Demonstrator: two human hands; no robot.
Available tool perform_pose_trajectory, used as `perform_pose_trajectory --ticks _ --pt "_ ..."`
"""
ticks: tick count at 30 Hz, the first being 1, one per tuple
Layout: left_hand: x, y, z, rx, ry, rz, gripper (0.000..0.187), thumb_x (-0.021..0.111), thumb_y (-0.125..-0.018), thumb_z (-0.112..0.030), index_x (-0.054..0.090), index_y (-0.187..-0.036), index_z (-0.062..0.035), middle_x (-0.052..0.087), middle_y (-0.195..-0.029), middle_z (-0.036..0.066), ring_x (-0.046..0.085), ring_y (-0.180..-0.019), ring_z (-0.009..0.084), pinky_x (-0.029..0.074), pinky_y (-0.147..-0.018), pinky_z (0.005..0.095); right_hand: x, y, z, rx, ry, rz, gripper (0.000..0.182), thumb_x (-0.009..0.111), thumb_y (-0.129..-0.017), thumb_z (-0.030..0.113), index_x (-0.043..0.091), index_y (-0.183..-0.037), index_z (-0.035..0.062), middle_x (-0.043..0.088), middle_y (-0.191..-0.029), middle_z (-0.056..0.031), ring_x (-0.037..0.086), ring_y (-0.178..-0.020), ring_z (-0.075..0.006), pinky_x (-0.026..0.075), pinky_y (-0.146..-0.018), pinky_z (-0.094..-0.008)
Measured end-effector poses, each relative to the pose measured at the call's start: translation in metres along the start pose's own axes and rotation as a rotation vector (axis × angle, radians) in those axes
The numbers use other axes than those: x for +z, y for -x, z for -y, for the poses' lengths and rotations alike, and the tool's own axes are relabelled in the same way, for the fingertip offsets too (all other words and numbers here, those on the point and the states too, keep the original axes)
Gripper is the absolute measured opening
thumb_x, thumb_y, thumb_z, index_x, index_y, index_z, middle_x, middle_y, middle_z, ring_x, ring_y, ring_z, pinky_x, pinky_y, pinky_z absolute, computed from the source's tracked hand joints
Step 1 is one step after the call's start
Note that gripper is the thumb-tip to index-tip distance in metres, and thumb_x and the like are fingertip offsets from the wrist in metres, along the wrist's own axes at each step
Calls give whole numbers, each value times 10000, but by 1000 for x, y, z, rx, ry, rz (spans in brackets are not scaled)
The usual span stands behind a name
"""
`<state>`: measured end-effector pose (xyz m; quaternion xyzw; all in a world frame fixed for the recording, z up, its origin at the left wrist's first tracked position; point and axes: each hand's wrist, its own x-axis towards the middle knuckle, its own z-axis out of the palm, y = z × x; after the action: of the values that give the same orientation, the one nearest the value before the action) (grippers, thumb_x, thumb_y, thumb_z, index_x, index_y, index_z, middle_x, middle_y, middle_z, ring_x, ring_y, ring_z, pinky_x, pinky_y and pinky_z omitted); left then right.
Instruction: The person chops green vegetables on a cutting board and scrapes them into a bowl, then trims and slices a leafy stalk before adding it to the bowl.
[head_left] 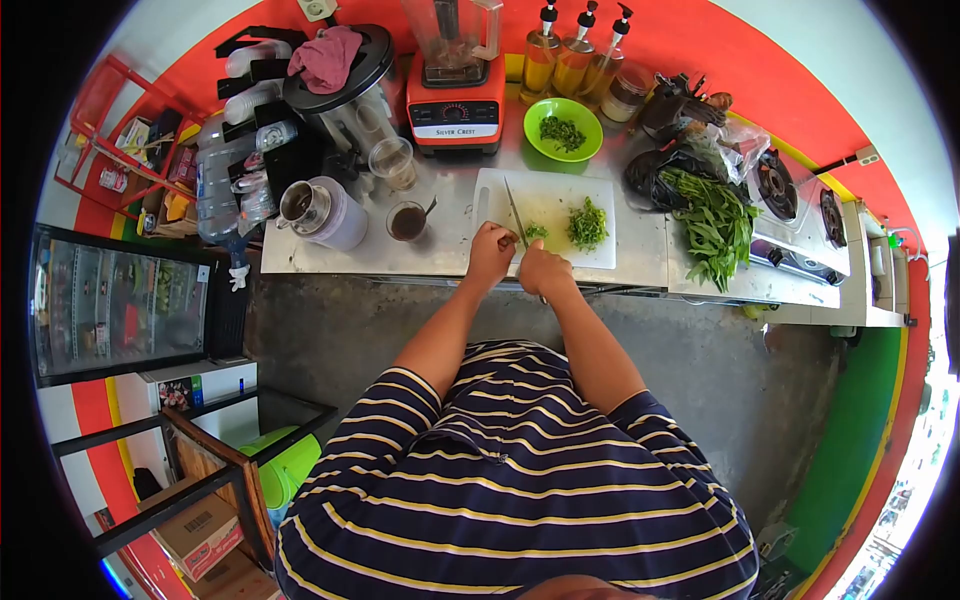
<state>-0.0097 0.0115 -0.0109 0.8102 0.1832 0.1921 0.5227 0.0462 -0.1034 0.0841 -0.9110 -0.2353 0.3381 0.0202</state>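
Note:
My right hand [545, 270] is wrapped round the handle of a kitchen knife [514, 205], whose blade points away from me over a white cutting board [545, 187]. Beside the blade, my left hand [491, 252] is closed with its fingers curled at the board's near left edge. Whatever it pinches is too small to make out. Right of the blade lies a little heap of chopped greens [537, 231]. A larger pile of chopped green leaves [587, 225] sits on the board's right side. Behind the board, a lime-green bowl [536, 112] holds more chopped greens.
Left of the board stand a glass of dark drink [407, 222], a plastic cup [393, 165] and a metal-topped jug [335, 215]. A red blender [455, 110] and pump bottles [574, 60] line the back. Long leafy greens [712, 225] lie right, near the gas stove [800, 215].

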Motion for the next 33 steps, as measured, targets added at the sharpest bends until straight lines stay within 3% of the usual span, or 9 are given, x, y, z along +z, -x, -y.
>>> perform_pose_trajectory --ticks 11,14,16,19,25,33 --pt "6 3 0 14 -59 -84 126 707 -774 -15 728 -898 -28 582 -894 110 634 -738 212 536 -701 322 3 1 -2 -24 -11 2 411 572 -903 125 416 -1250 -29 676 -1182 -286 660 -1144 -414 513 -979 -475" --pt "10 7 -2 -56 -168 -92 121 726 -776 -67 739 -895 -81 579 -938 95 607 -858 263 507 -791 380 15 3 -6 -20 3 -4 391 563 -911 131 428 -1239 -32 674 -1181 -290 660 -1142 -416 512 -978 -481" --pt "7 15 -19 -43 -399 -202 134 752 -752 -86 735 -872 -146 536 -1063 59 497 -1077 309 403 -897 475 9 -3 -4 -24 -14 -10 386 561 -911 127 431 -1236 -35 672 -1182 -295 659 -1144 -417 510 -982 -482" --pt "1 18 -27 -134 -423 -159 147 773 -757 -159 747 -883 -231 480 -1175 22 396 -1184 317 319 -959 491 0 -11 -2 -15 -10 -6 386 558 -913 122 425 -1239 -37 672 -1178 -297 659 -1142 -417 512 -979 -480" --pt "0 19 -17 -134 -378 -167 138 774 -781 -253 760 -918 -260 469 -1224 26 380 -1197 309 281 -998 471 17 5 -5 -53 1 -12 383 540 -922 123 426 -1247 -44 675 -1169 -300 667 -1123 -423 515 -972 -481" --pt "-4 21 -16 -153 -377 -115 144 786 -776 -274 764 -918 -281 474 -1212 14 383 -1200 306 285 -987 483 15 4 -2 -20 -10 -1 435 568 -913 132 406 -1272 -54 679 -1169 -290 668 -1132 -409 512 -981 -473"
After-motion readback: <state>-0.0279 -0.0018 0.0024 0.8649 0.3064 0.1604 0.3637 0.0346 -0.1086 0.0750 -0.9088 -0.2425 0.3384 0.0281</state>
